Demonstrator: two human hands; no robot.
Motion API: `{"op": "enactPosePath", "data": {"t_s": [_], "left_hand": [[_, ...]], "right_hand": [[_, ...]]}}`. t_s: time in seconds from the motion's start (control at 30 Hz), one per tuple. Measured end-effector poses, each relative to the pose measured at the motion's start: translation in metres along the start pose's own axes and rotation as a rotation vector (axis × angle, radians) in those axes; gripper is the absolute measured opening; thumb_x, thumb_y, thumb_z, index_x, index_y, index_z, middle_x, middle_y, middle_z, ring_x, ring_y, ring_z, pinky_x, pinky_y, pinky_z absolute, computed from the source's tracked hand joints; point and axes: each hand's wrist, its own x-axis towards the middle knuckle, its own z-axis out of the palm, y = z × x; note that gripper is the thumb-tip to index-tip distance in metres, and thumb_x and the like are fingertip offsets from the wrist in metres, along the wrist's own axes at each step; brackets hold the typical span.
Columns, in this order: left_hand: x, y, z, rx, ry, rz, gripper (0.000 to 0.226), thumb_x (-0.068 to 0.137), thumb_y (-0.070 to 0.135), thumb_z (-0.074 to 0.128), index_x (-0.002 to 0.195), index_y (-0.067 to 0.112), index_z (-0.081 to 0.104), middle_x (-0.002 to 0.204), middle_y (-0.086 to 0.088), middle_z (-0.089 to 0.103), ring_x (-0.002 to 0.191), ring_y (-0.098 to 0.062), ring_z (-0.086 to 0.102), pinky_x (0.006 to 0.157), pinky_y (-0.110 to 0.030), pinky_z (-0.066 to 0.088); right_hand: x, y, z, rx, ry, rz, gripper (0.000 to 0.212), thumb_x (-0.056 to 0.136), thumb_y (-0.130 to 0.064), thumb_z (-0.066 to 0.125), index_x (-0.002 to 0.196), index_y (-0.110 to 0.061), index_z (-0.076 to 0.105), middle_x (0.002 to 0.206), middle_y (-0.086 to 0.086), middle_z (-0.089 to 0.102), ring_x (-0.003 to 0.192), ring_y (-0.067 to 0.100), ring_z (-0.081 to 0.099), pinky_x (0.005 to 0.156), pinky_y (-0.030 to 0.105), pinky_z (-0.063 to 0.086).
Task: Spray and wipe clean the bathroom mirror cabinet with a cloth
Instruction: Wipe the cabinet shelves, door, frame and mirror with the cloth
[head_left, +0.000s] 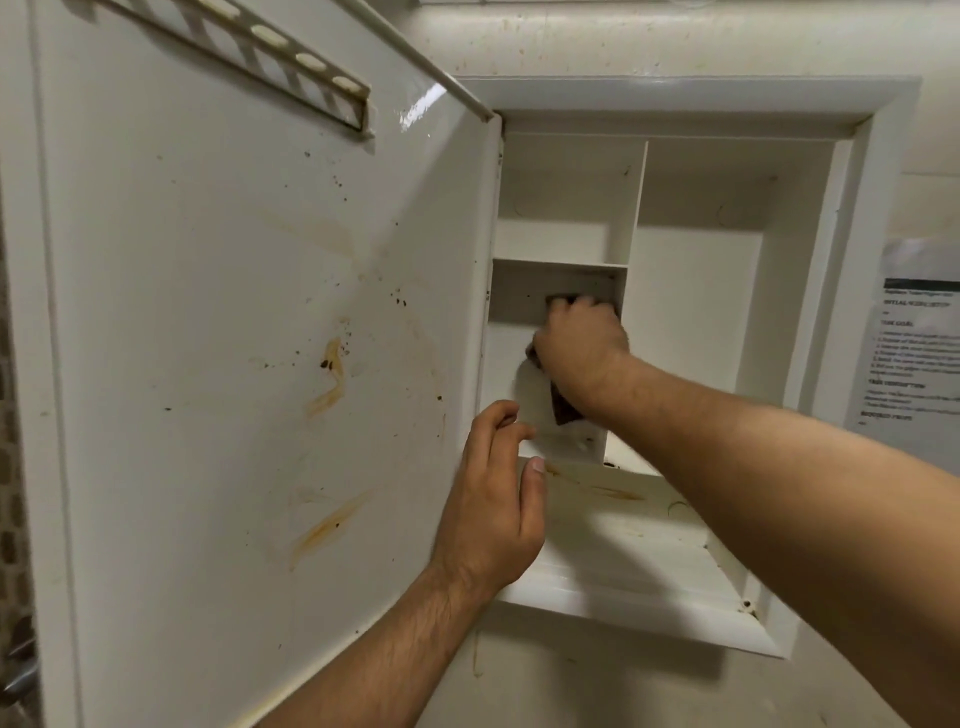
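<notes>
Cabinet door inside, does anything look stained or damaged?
Yes. The open cabinet door carries orange-brown streaks and dark specks on its inner face. Similar streaks mark the cabinet's bottom ledge near the left hand.

Dark cloth (563, 409) inside open, stained cabinet (696, 291)

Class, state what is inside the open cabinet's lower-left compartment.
The right hand presses a dark cloth there; the hand covers most of the cloth and whatever surface lies behind it.

Two hands (488, 499) (579, 343), one cloth (563, 410), one cabinet (675, 98), one notice (919, 338)
</notes>
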Motion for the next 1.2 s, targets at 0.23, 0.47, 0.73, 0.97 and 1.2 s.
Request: {"op": "enactPosePath", "data": {"t_s": [0.23,0.47,0.73,0.97,1.2], "left_hand": [[-0.008,-0.001,-0.001,0.027,-0.041,0.034,0.031,0.103,0.032,0.041,0.132,0.022,0.048,0.152,0.011,0.034,0.138,-0.001,0.039,0.109,-0.013,0.037],[-0.013,-0.001,0.004,0.038,-0.043,0.019,0.029,0.102,0.031,0.042,0.13,0.023,0.05,0.153,0.014,0.033,0.137,0.001,0.038,0.108,-0.019,0.043],[-0.014,-0.012,-0.009,0.061,-0.034,0.04,0.029,0.102,0.03,0.043,0.129,0.022,0.052,0.151,0.015,0.033,0.137,0.001,0.04,0.107,-0.021,0.044],[-0.014,-0.01,0.003,0.011,-0.004,-0.001,0.036,0.101,0.034,0.044,0.136,0.027,0.044,0.16,0.014,0.025,0.145,-0.007,0.034,0.111,-0.037,0.045],[0.005,0.014,0.004,0.041,-0.032,-0.035,0.049,0.1,0.038,0.041,0.146,0.023,0.033,0.166,0.007,0.016,0.151,-0.011,0.024,0.118,-0.031,0.032]], "right_hand": [[-0.008,-0.009,0.015,0.616,0.09,0.131,0.017,0.093,-0.008,0.065,0.111,-0.008,0.067,0.113,0.01,0.063,0.088,0.027,0.062,0.071,0.037,0.054],[0.005,-0.021,0.033,0.428,0.228,-0.141,0.047,0.097,-0.022,0.062,0.142,-0.011,0.056,0.155,0.013,0.039,0.141,0.031,0.038,0.111,0.044,0.046],[0.013,-0.012,0.015,0.595,0.162,-0.08,0.032,0.09,-0.012,0.067,0.122,-0.016,0.067,0.121,0.008,0.064,0.101,0.024,0.061,0.084,0.038,0.055],[-0.002,-0.028,0.048,0.708,0.086,-0.373,0.045,0.099,-0.031,0.065,0.142,-0.021,0.06,0.172,0.009,0.016,0.158,0.027,0.016,0.126,0.041,0.027],[-0.02,-0.02,0.007,0.065,-0.369,-0.379,0.009,0.099,-0.03,0.063,0.091,-0.026,0.063,0.097,-0.005,0.069,0.096,0.015,0.067,0.095,0.041,0.052]]}}
